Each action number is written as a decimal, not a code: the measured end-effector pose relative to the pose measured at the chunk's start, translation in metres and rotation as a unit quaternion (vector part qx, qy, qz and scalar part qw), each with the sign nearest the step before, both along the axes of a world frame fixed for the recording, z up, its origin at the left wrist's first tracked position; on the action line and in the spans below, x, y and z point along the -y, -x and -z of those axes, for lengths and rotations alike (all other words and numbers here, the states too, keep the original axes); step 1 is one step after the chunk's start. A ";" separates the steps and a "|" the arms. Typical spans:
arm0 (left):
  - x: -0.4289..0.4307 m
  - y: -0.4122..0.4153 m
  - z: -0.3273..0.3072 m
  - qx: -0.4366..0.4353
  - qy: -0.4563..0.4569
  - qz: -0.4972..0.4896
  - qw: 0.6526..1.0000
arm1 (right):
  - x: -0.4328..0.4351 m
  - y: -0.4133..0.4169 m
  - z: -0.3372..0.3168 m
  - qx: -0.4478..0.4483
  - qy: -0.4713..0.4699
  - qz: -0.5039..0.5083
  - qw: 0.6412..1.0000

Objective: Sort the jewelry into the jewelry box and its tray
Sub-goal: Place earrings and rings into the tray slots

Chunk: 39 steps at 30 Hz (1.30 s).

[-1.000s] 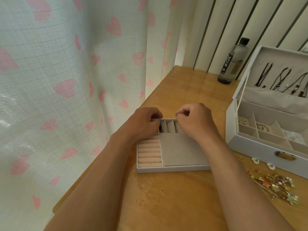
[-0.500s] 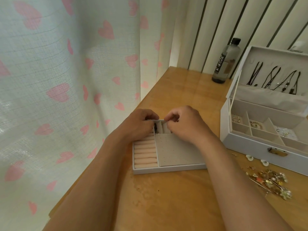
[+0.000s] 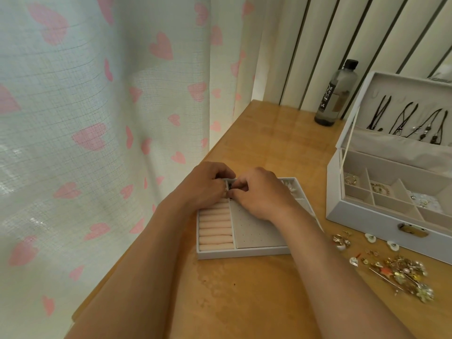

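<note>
At mid-frame on the bench (image 3: 269,143), the left hand (image 3: 208,185) curled at the far-left corner of the tray (image 3: 244,253), its grip unclear, the right hand (image 3: 260,195) pinching a small dark piece (image 3: 231,186) there, with the jewelry box (image 3: 391,225) and loose jewelry (image 3: 403,272) at the right.

Curtain (image 3: 97,118) is whitish with a fine grid weave and pink hearts all over. Wall panels (image 3: 325,33) are cream with dark grooves, and the table (image 3: 269,143) is honey-coloured wood. Tray (image 3: 244,253) is pale grey, with peachy-pink ring rolls (image 3: 215,228), a beige dotted pad (image 3: 254,231) and a small dark piece (image 3: 230,186) that looks blackish. Jewelry box (image 3: 367,221) is pale grey with beige lining, a brassy clasp (image 3: 413,230) and black cords (image 3: 415,121). Loose jewelry pile (image 3: 403,272) is mostly gold. Bottle (image 3: 335,94) is smoky dark.
</note>
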<state>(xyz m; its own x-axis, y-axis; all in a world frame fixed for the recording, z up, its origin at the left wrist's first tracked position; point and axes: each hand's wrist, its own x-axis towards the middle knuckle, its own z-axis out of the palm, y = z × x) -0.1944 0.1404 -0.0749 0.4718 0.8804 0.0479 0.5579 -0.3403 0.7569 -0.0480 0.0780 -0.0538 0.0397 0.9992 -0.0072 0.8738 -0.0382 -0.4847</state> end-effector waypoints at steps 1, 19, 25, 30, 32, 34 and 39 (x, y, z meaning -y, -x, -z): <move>0.000 0.000 0.000 -0.001 -0.002 0.001 1.000 | -0.001 0.000 0.000 0.000 0.000 0.003 1.000; 0.000 0.000 0.000 -0.004 -0.006 0.004 1.000 | -0.002 -0.005 0.002 -0.025 -0.037 0.030 0.999; -0.002 -0.001 0.002 -0.002 -0.008 0.002 1.000 | 0.001 -0.009 -0.004 -0.045 0.015 -0.024 0.999; -0.004 -0.001 0.005 -0.005 -0.007 0.002 1.000 | 0.000 -0.003 -0.003 0.005 0.009 -0.025 1.000; -0.004 -0.001 0.005 -0.006 -0.006 0.001 1.000 | 0.000 -0.001 -0.001 0.022 0.001 -0.021 1.000; -0.003 -0.001 0.004 -0.004 -0.007 -0.001 1.000 | 0.000 0.000 0.002 0.035 -0.014 -0.014 0.999; 0.000 -0.001 0.001 -0.002 -0.008 -0.001 1.000 | -0.002 -0.003 0.003 -0.001 -0.055 0.020 0.998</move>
